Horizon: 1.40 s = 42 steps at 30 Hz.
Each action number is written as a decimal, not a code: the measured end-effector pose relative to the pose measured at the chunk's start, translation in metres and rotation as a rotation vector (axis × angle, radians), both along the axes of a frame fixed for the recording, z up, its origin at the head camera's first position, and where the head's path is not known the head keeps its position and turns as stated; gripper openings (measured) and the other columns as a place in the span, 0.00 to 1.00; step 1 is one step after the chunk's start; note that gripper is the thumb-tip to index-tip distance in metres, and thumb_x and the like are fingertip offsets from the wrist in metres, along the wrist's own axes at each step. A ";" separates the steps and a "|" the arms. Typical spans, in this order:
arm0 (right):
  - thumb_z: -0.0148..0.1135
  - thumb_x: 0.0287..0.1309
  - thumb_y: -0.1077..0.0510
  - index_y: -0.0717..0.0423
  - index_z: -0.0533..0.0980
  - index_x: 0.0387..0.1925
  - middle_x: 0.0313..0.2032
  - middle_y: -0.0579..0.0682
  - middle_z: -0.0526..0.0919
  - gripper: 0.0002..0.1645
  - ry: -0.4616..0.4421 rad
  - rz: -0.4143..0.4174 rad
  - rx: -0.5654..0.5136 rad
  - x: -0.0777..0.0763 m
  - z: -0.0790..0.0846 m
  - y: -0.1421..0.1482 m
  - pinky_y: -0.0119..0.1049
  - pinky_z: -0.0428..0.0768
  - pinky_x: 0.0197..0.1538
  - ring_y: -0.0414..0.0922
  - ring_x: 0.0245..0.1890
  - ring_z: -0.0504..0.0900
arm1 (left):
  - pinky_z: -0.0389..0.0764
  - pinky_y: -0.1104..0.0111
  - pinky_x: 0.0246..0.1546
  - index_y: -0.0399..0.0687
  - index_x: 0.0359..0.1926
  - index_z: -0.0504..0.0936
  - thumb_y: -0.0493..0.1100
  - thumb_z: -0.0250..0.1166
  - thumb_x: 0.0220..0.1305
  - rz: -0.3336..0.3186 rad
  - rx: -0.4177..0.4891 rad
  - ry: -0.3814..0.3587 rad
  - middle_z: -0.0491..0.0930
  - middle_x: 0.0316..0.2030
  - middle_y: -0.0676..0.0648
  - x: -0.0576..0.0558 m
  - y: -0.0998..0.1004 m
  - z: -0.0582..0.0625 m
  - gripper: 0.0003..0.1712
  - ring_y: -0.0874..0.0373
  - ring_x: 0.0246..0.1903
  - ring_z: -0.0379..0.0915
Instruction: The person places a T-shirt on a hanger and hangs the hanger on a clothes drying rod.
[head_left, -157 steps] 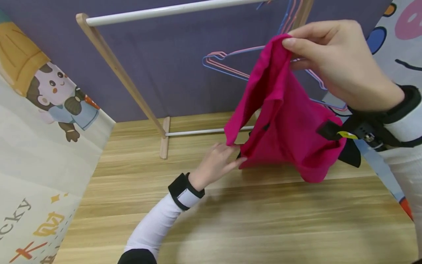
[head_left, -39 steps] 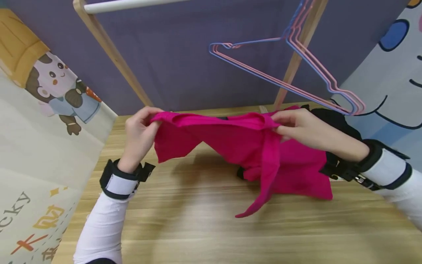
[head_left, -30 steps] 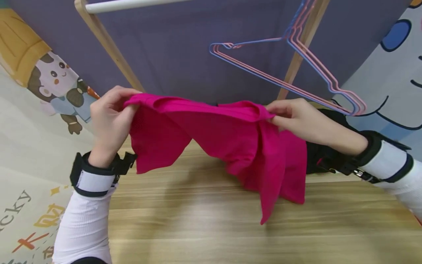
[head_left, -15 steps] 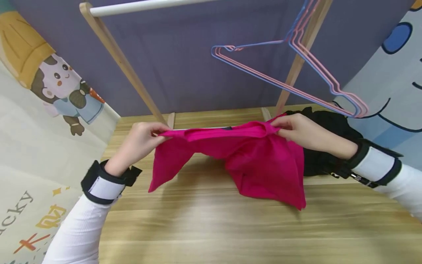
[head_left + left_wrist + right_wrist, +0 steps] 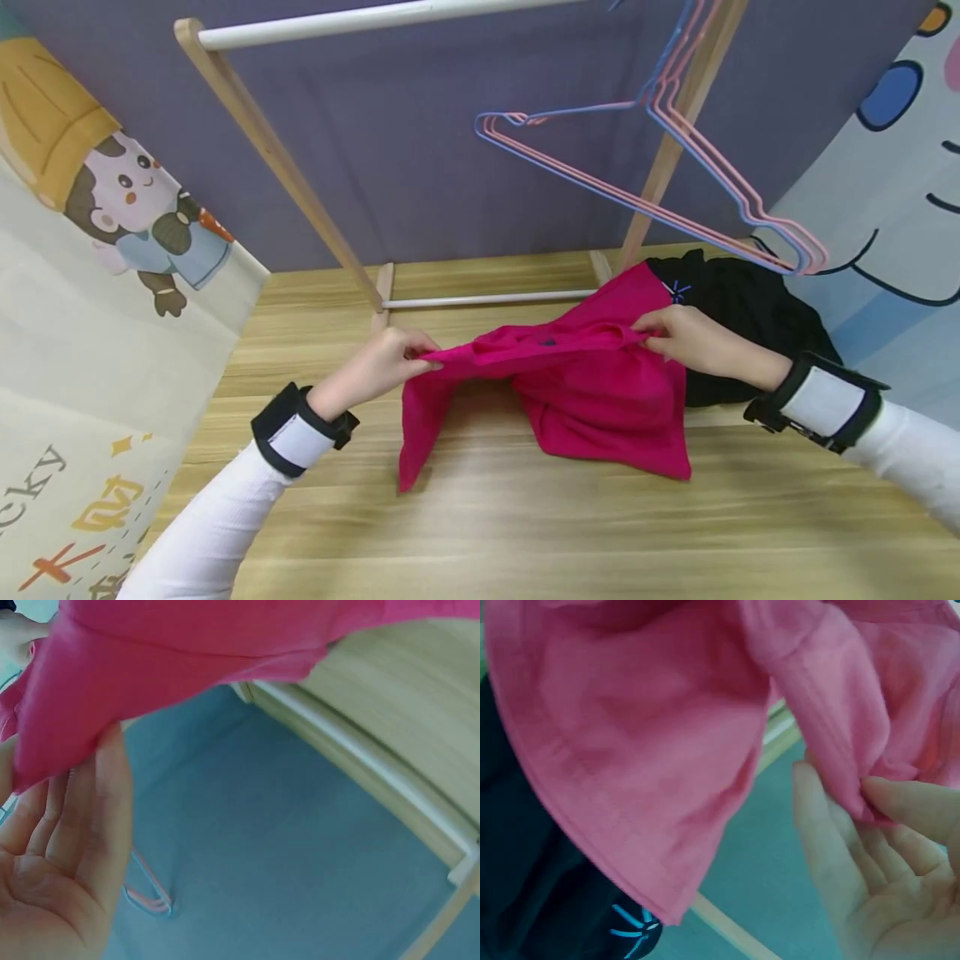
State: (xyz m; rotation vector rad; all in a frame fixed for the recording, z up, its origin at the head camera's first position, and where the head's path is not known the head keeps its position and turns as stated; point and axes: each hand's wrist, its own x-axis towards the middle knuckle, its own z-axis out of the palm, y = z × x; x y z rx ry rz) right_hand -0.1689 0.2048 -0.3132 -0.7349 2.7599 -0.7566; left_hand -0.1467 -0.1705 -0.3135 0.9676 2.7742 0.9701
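Note:
A bright pink shirt (image 5: pixel 600 408) is stretched between both hands, its upper edge held up and the rest sagging onto the wooden floor. A dark label shows near the middle of that edge. The left hand (image 5: pixel 382 371) pinches one upper corner, and a flap hangs below it. At the opposite corner the right hand (image 5: pixel 686 337) pinches the cloth between thumb and fingers, seen closely in the right wrist view. A black garment (image 5: pixel 757 308) with a small blue and white starburst print lies behind the right hand, partly overlapped by the shirt.
Blue and pink wire hangers (image 5: pixel 645 200) hang at the right of a wooden rack whose white top rail (image 5: pixel 390 18) spans above. A white lower bar (image 5: pixel 487 300) runs behind the shirt. Printed sheets (image 5: pixel 97 333) line both sides.
Earlier the right hand held the shirt up bunched; the left hand then took the other corner and spread it. Over the last half second both hands lowered it, the left moving inward.

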 end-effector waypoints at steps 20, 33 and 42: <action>0.55 0.55 0.65 0.64 0.76 0.44 0.39 0.60 0.79 0.14 0.628 -0.312 -0.180 -0.003 0.086 0.013 0.12 0.60 0.35 0.37 0.33 0.74 | 0.73 0.75 0.31 0.41 0.38 0.82 0.39 0.65 0.52 -0.018 0.024 0.057 0.82 0.33 0.49 0.003 0.023 -0.015 0.11 0.66 0.28 0.72; 0.55 0.56 0.63 0.70 0.72 0.46 0.37 0.67 0.75 0.17 0.541 -0.344 -0.016 -0.030 0.101 0.031 0.32 0.66 0.32 0.59 0.35 0.74 | 0.76 0.74 0.33 0.39 0.38 0.82 0.38 0.66 0.51 -0.055 0.013 0.102 0.82 0.33 0.47 0.007 0.023 -0.014 0.12 0.61 0.32 0.77; 0.46 0.57 0.61 0.69 0.69 0.49 0.41 0.67 0.74 0.20 0.392 -0.385 -0.119 -0.043 0.105 0.031 0.28 0.60 0.27 0.48 0.29 0.68 | 0.74 0.75 0.29 0.38 0.37 0.80 0.36 0.64 0.52 -0.059 -0.022 0.124 0.81 0.31 0.48 0.008 0.025 -0.014 0.10 0.64 0.26 0.71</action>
